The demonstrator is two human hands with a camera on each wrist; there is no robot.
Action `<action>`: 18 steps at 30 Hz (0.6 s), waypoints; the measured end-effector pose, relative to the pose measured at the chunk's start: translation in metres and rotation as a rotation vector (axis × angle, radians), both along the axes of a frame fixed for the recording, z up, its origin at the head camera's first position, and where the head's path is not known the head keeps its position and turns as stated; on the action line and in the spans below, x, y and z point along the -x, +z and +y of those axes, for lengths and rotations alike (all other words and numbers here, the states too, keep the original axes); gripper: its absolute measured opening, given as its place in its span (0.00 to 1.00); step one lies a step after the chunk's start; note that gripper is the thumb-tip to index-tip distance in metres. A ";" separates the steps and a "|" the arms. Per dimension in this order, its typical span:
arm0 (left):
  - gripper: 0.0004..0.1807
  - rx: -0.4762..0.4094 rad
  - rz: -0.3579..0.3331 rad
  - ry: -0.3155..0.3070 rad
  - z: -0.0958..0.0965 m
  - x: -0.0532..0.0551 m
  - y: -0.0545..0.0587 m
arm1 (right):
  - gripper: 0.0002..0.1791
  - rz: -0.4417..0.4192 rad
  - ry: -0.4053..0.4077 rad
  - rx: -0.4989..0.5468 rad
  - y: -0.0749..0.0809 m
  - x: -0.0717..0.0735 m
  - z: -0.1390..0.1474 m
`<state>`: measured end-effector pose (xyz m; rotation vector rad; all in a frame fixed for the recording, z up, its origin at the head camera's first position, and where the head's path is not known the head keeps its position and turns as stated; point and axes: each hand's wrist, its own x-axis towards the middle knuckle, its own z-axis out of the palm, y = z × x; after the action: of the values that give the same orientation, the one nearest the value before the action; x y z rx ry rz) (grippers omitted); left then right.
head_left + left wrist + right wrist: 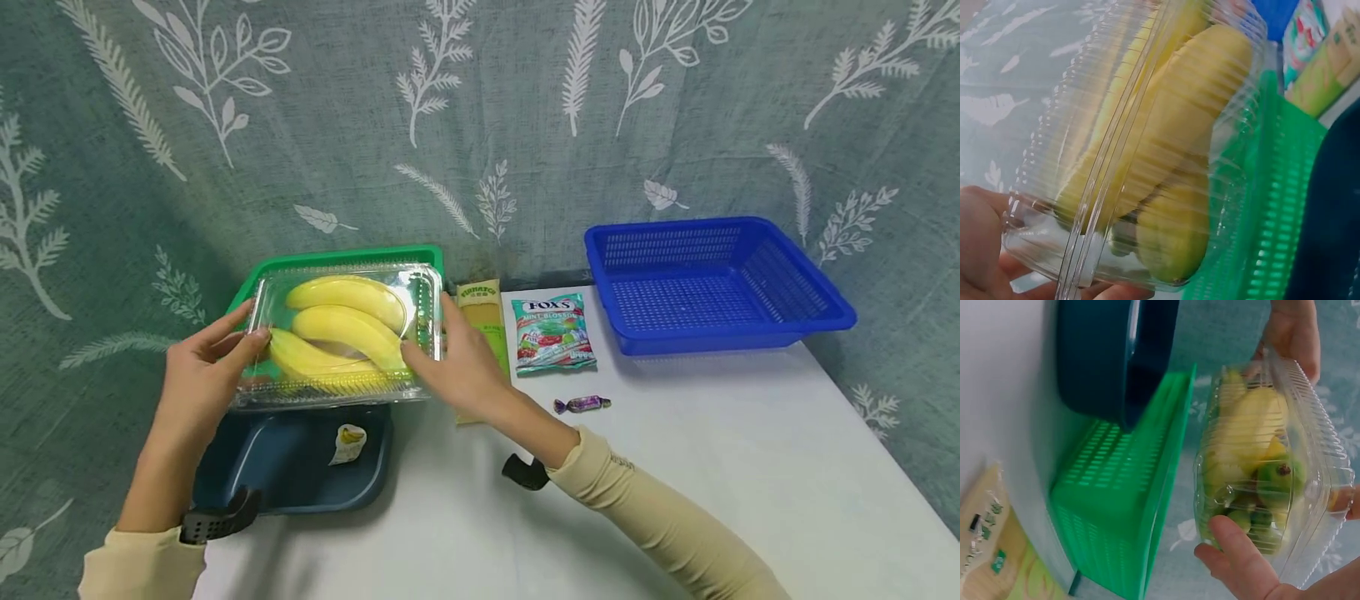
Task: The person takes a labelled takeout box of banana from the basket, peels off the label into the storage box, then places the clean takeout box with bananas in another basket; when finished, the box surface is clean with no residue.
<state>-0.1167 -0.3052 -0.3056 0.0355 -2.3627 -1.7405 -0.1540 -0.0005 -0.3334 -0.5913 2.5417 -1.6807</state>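
Note:
A transparent plastic clamshell box (341, 337) with several yellow bananas (345, 325) inside is held up above the green basket (420, 252), lid closed. My left hand (206, 358) grips its left end, thumb on the near side. On the right end, my right hand (465, 358) holds the box with its thumb over the front corner. The left wrist view shows the box (1129, 156) tilted, with the left fingers under its end. In the right wrist view, greenish ends of fruit show through the box wall (1241, 462). The box hides most of the green basket in the head view.
Below the box stands a dark blue tub (300, 467) with a banana sticker. To the right lie a long yellow-green packet (483, 312), a Fox's candy bag (553, 333) and a purple wrapped candy (582, 404). A blue basket (716, 287) stands at the back right of the white table (675, 467).

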 end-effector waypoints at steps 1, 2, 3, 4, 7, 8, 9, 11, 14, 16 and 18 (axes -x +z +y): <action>0.33 0.007 0.002 0.005 -0.001 0.003 0.001 | 0.49 0.000 -0.003 0.001 0.001 0.003 -0.002; 0.33 0.024 -0.001 0.016 -0.003 0.007 0.002 | 0.49 -0.007 -0.005 0.002 0.003 0.005 -0.005; 0.33 0.044 -0.001 0.029 -0.004 0.011 0.003 | 0.49 -0.015 -0.007 0.009 0.004 0.008 -0.007; 0.33 0.064 -0.003 0.044 -0.006 0.014 0.004 | 0.50 -0.025 -0.005 0.024 0.005 0.011 -0.009; 0.33 0.136 -0.018 0.090 -0.010 0.025 0.006 | 0.49 -0.053 -0.009 0.070 0.007 0.018 -0.017; 0.34 0.147 -0.029 0.100 -0.012 0.029 0.006 | 0.49 -0.059 -0.008 0.085 0.006 0.022 -0.019; 0.34 0.144 -0.041 0.104 -0.013 0.033 0.006 | 0.49 -0.064 -0.008 0.096 0.006 0.025 -0.022; 0.36 0.134 -0.066 0.108 -0.018 0.040 0.006 | 0.49 -0.068 -0.010 0.104 0.004 0.030 -0.028; 0.37 0.118 -0.110 0.110 -0.024 0.051 0.003 | 0.49 -0.078 -0.016 0.095 0.003 0.039 -0.038; 0.38 0.125 -0.130 0.113 -0.028 0.059 0.000 | 0.48 -0.091 -0.021 0.087 0.002 0.044 -0.044; 0.38 0.141 -0.146 0.112 -0.032 0.065 -0.002 | 0.48 -0.108 -0.028 0.086 0.001 0.050 -0.049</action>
<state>-0.1820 -0.3370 -0.3078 0.2767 -2.5265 -1.5668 -0.2038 -0.0497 -0.3322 -0.4579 2.4254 -1.7862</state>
